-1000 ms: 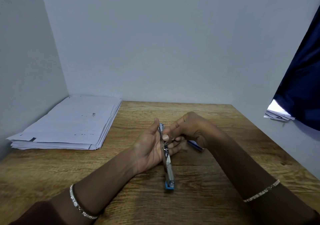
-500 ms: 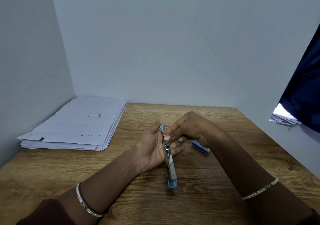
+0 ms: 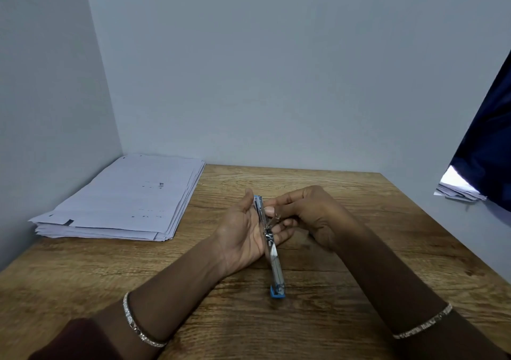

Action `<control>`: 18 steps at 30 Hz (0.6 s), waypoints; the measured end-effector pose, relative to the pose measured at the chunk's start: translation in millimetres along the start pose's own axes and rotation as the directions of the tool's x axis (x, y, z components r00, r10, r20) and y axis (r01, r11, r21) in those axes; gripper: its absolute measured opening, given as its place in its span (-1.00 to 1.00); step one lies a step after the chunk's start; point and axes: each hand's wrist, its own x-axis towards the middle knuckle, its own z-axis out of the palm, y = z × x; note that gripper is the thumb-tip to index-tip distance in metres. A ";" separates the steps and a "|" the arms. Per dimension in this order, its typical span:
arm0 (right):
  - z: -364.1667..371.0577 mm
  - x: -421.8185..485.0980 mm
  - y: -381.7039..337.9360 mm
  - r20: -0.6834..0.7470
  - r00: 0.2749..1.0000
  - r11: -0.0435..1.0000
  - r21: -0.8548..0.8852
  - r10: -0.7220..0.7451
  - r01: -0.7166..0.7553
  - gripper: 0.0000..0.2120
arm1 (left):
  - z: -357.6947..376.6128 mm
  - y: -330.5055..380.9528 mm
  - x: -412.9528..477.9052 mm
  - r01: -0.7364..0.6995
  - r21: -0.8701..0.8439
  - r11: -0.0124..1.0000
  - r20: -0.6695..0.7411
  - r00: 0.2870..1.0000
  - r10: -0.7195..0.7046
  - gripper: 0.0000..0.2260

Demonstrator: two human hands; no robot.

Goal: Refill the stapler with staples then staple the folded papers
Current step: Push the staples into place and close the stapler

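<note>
A blue and silver stapler (image 3: 273, 263), swung open lengthwise, lies across the palm of my left hand (image 3: 243, 235), whose fingers curl under it. Its blue end points toward me above the wooden table (image 3: 276, 326). My right hand (image 3: 309, 215) pinches a thin strip of staples (image 3: 273, 220) at the stapler's open channel near its middle. A thick stack of white papers (image 3: 124, 199) lies at the table's far left, against the wall.
Grey walls close the table off at the left and back. A dark blue curtain (image 3: 492, 149) hangs at the right, with a few papers (image 3: 456, 191) on a ledge under it. Both wrists wear silver bracelets.
The view has shifted slightly. The small blue staple box seen on the table behind my right hand is now hidden. My right fingers have shifted at the stapler's channel.
</note>
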 end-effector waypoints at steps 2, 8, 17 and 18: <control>1.5 -0.5 1.1 0.008 1.000 1.000 0.020 0.016 -0.016 -0.90 | 1.9 -0.4 -0.7 -0.014 -0.012 1.000 -0.028 1.000 0.013 -0.29; 7.3 -1.5 1.9 0.006 0.999 0.999 -0.006 0.045 -0.045 -0.89 | -0.3 0.0 -1.4 -0.019 -0.015 1.000 -0.048 0.999 0.018 -0.31; 2.7 -1.8 2.5 0.023 1.000 0.999 -0.044 0.008 -0.007 -0.81 | -1.1 0.3 -0.1 -0.021 -0.008 1.000 -0.035 0.999 0.021 -0.29; 2.3 -1.7 2.9 0.028 1.000 0.999 -0.054 0.000 0.002 -0.81 | -1.3 0.2 0.0 -0.022 -0.007 1.000 -0.035 0.999 0.022 -0.29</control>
